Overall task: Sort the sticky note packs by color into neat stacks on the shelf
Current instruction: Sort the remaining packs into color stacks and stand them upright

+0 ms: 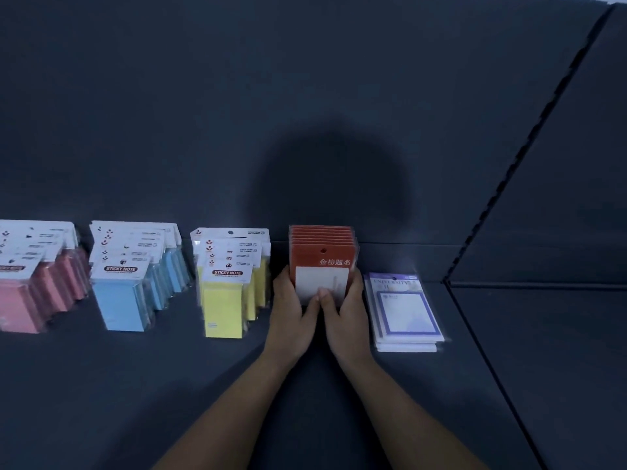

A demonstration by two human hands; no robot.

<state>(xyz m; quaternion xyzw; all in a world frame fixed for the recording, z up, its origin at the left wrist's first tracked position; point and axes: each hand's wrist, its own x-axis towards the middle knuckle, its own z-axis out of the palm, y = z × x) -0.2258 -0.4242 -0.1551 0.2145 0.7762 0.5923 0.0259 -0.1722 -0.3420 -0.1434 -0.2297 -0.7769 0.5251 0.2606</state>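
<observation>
Forearms enter from the bottom edge, with both hands together at the red packs [322, 247]. The left hand [291, 317] holds the stack's left side and the right hand [349, 313] its right side. Fingers wrap the sides, thumbs meet on the white face of the front pack. Both are clamped on the same stack.

Red packs stand one behind another in a front-to-back row, rear one at the shelf's back edge, roughly mid-shelf. The shelf [135, 385] is dark blue-grey. The back panel [203, 96] matches it, with a round shadow above the red row.

- **Yellow packs** [225, 300]: just beside the left hand, in a stepped row with white header cards reading STICKY NOTE. Can't tell if they stand or lean.
- **Blue packs** [124, 300]: further left, same layout.
- **Pink packs** [27, 300]: at the shelf's left end, cut off by the frame.
- **Purple-bordered packs** [405, 310]: just beside the right hand, flat in a short pile near the shelf's right end.

Picture is too soft to count packs.
</observation>
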